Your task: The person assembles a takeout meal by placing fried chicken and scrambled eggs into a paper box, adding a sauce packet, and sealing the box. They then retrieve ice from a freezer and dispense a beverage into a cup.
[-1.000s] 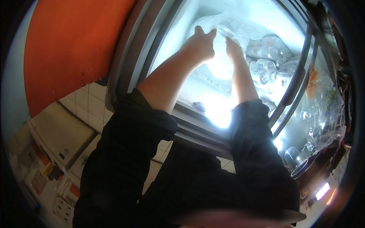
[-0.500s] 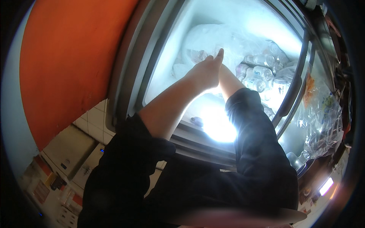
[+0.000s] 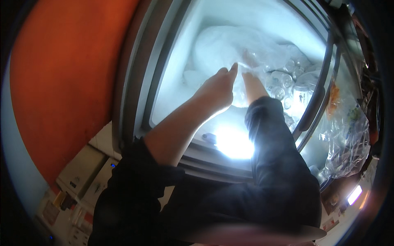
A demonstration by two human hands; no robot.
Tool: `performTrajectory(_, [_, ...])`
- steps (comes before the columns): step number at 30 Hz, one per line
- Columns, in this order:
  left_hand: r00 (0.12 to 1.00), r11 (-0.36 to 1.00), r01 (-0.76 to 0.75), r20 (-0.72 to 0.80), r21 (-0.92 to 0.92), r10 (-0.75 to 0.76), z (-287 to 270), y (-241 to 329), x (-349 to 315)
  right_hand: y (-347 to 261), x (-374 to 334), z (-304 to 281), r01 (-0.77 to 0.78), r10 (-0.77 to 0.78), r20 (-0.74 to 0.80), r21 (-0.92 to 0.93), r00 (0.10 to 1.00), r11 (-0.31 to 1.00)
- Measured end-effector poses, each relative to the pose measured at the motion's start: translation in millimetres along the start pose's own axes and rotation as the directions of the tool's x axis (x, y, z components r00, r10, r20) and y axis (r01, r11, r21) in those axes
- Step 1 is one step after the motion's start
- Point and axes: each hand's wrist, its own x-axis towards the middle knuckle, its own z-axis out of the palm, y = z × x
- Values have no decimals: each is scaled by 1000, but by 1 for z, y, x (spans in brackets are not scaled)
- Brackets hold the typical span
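Observation:
Inside a lit chest freezer (image 3: 170, 78) with a grey rim lies a large clear plastic bag (image 3: 221, 41). My left hand (image 3: 217, 88) is closed at the bag's near edge, pinching the plastic by the thumb and forefinger. Just to its right, my right hand (image 3: 251, 80) reaches into or behind the bag. The plastic blurs its fingers, so their grip cannot be made out. Several drink cans or bottles (image 3: 281, 84) lie to the right of my right hand, partly under plastic.
A bright light glares on the freezer's near inner wall. A dark handle (image 3: 314, 106) runs along the right side. Beyond it sits a transparent bag (image 3: 349, 139) of goods. An orange wall (image 3: 69, 82) rises at the left, with pale boxes (image 3: 80, 170) below.
My hands have moved apart from being crossed over each other. The plastic bag has been raised between them and now covers part of my right hand and some cans.

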Motion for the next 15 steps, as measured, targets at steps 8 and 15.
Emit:
performTrajectory(8, [998, 996, 28, 51, -84, -24, -6, 7, -4, 8, -17, 32, -43, 42, 38, 37, 998, 998])
performTrajectory(15, [999, 978, 32, 32, 208, -39, 2, 4, -5, 25, -23, 19, -58, 54, 43, 88, 998, 994])
